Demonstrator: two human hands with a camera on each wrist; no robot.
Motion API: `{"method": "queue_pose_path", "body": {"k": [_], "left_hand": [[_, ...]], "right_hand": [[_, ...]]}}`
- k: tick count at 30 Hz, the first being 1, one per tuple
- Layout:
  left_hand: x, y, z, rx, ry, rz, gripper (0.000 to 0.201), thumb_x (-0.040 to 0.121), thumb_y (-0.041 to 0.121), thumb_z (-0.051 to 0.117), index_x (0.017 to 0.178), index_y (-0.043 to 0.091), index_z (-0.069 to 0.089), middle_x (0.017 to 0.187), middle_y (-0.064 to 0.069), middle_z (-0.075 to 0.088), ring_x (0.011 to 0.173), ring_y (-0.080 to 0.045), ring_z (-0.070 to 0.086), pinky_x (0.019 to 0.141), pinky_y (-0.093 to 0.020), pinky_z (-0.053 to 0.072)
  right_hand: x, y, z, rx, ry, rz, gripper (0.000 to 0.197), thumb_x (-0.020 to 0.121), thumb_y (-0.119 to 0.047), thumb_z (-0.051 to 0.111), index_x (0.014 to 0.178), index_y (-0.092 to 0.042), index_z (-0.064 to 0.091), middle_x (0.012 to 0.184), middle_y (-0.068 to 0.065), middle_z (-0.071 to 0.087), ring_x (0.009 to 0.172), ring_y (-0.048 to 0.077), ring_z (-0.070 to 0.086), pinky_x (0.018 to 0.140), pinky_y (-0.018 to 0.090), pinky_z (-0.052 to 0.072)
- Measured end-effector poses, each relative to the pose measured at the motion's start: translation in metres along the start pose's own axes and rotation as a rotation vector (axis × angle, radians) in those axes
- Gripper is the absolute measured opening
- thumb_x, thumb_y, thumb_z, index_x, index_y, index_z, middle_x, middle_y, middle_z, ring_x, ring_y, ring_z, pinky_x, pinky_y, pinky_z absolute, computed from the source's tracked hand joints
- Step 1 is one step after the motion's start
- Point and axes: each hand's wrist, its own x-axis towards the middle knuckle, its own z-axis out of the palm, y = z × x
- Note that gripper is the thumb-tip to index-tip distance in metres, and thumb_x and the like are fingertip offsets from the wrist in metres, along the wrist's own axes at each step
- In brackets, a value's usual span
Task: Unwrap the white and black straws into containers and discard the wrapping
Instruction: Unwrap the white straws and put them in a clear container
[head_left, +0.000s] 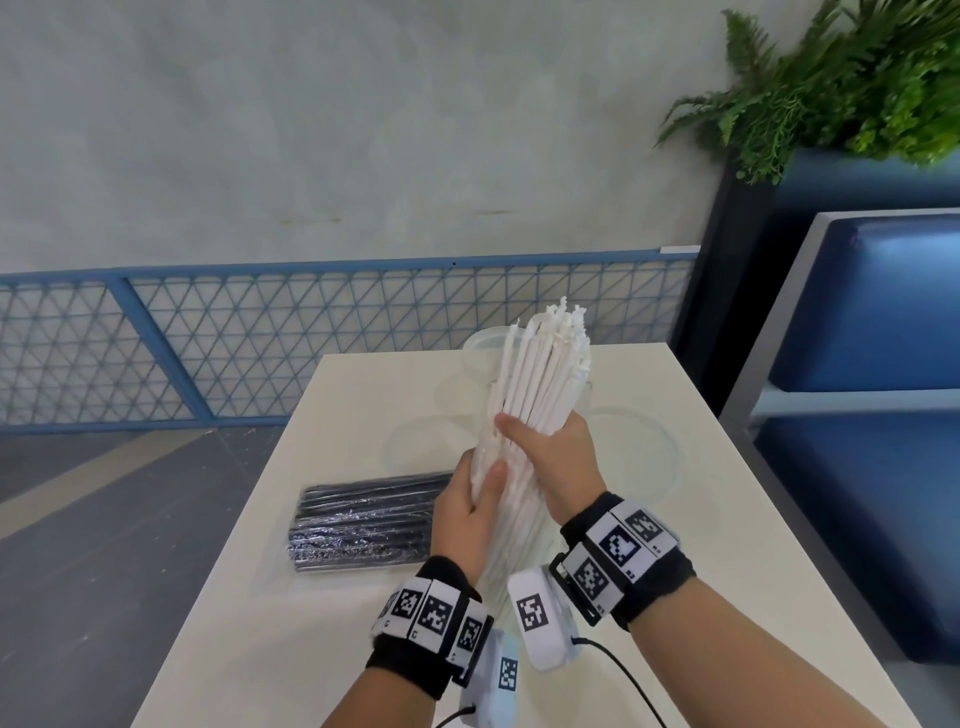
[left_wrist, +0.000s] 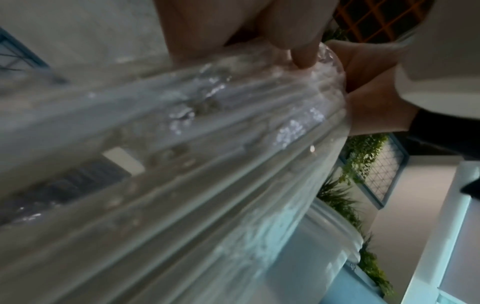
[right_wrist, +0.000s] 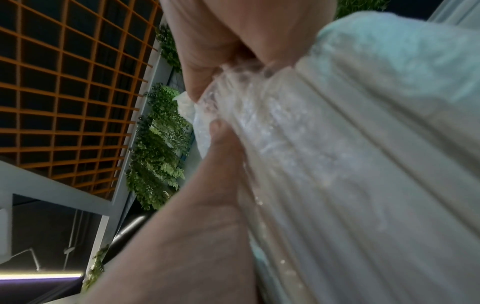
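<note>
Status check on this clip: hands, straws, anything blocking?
Left hand and right hand both grip white straw bundle, raised over table. Black straws still wrapped, lying flat. Nothing in the way.

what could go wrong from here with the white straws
Both the left hand and right hand grip the white straw bundle mid-length, its top fanning loose above the clear containers; straws may slip out and scatter. The clear wrapping looks slick, so the grip may slide.

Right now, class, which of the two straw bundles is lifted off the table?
The white straw bundle: both the left hand and right hand grip it upright above the table. The black straw bundle lies flat on the table, untouched.
</note>
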Motion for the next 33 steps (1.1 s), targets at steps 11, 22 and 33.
{"method": "queue_pose_path", "body": {"k": [11,22,33], "left_hand": [[0.006,-0.007,-0.002,-0.047,0.068,-0.026,0.06,0.082,0.058,0.043,0.125,0.019,0.052,0.118,0.007,0.061,0.107,-0.008,0.058,0.095,-0.017,0.044],[0.01,-0.008,0.0,0.027,0.138,0.054,0.01,0.095,0.032,0.044,0.092,0.037,0.052,0.078,0.005,0.064,0.07,-0.008,0.06,0.069,-0.026,0.051],[0.021,-0.016,0.0,0.074,0.154,-0.016,0.023,0.095,0.034,0.043,0.106,0.015,0.049,0.108,-0.008,0.065,0.094,-0.024,0.062,0.084,-0.035,0.048]], "right_hand": [[0.023,-0.032,-0.002,0.137,0.121,-0.146,0.036,0.075,-0.011,0.074,0.102,0.01,0.061,0.09,0.019,0.066,0.083,0.029,0.065,0.07,0.033,0.053],[0.014,-0.009,-0.004,0.037,0.146,-0.037,0.021,0.077,-0.008,0.071,0.092,0.006,0.064,0.083,0.016,0.065,0.078,0.027,0.065,0.067,0.033,0.055],[0.027,-0.038,-0.021,0.287,0.248,-0.11,0.015,0.08,-0.002,0.065,0.093,0.0,0.059,0.075,0.009,0.057,0.073,0.021,0.058,0.067,0.03,0.049]]}}
